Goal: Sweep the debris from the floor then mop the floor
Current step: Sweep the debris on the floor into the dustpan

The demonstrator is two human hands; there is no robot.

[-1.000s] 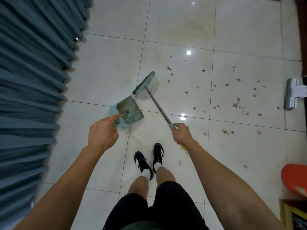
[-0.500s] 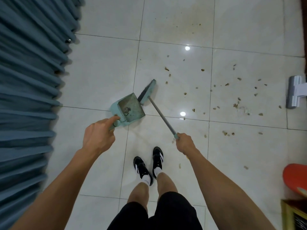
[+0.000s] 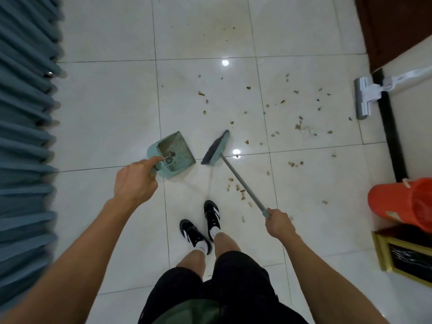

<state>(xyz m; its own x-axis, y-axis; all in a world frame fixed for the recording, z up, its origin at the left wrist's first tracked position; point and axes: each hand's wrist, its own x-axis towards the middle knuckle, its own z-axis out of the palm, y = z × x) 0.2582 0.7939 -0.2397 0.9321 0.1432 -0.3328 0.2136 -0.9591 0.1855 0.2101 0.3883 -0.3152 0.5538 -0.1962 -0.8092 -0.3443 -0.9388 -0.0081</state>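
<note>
My left hand [image 3: 135, 181] grips the handle of a teal dustpan [image 3: 174, 153], which hangs over the white tiled floor [image 3: 105, 118] with a bit of dirt in its tray. My right hand [image 3: 278, 222] holds the end of a grey-handled broom; its teal head [image 3: 216, 148] sits just right of the dustpan, apart from it. Small brown debris [image 3: 299, 126] lies scattered over the tiles ahead and to the right, some close to my shoes. A white mop head [image 3: 363, 99] rests on the floor at the right wall.
Blue curtains [image 3: 25, 136] hang along the left side. An orange bucket [image 3: 406, 204] lies at the right edge, with a gold-framed object [image 3: 402, 258] below it. A dark wooden door [image 3: 392, 26] stands at top right. My black shoes [image 3: 201, 225] stand mid-floor.
The broom head has swung away from the dustpan to its right. The view has shifted, bringing the bucket, mop and door further into sight. Both hands keep their holds.
</note>
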